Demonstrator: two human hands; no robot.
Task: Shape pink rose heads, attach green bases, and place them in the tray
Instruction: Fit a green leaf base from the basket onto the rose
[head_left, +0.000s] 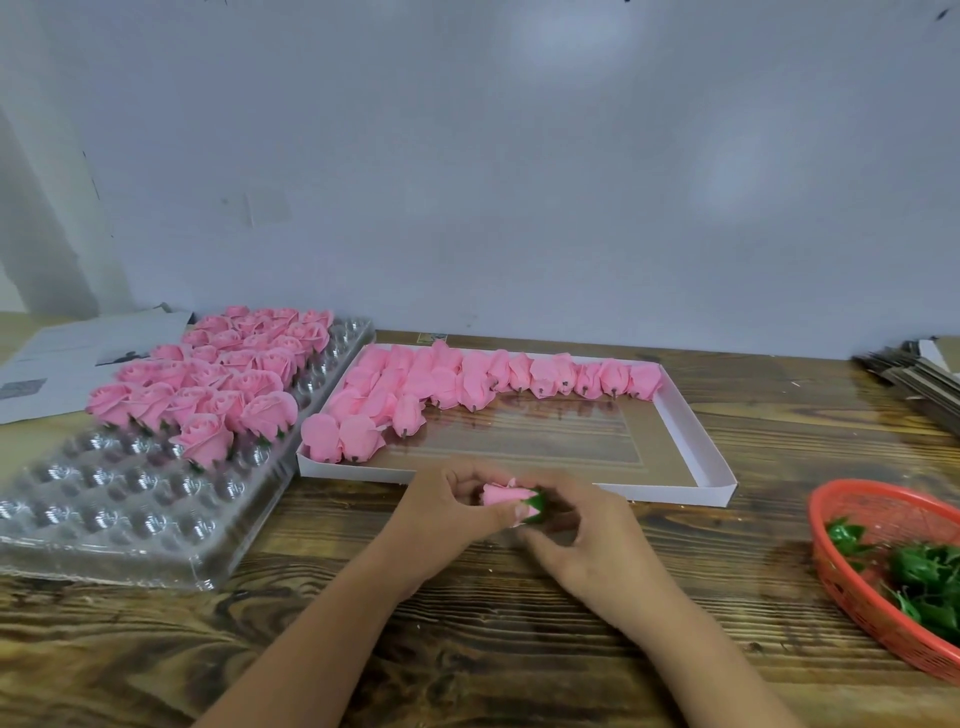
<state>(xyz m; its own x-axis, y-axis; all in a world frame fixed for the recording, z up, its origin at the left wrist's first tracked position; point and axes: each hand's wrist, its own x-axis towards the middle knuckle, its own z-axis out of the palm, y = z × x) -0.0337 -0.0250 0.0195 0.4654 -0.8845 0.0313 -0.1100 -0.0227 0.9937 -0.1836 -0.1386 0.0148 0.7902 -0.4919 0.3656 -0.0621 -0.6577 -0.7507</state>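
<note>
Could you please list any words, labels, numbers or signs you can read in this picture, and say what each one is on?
No text can be read here.
Printed paper sheet at the far left: grey blocks and lines of print, too blurred to read.
Small label on the table behind the white box: coloured, too small to read.
Clear plastic tray, red basket, cardboard stack: no visible text.

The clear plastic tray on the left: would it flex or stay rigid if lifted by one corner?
The clear plastic tray looks thin and moulded into cups, so it would probably flex. The finished roses crowd its far half, so lifting a near corner might tip them out. It probably weighs little and slides easily on the wooden table.
</note>
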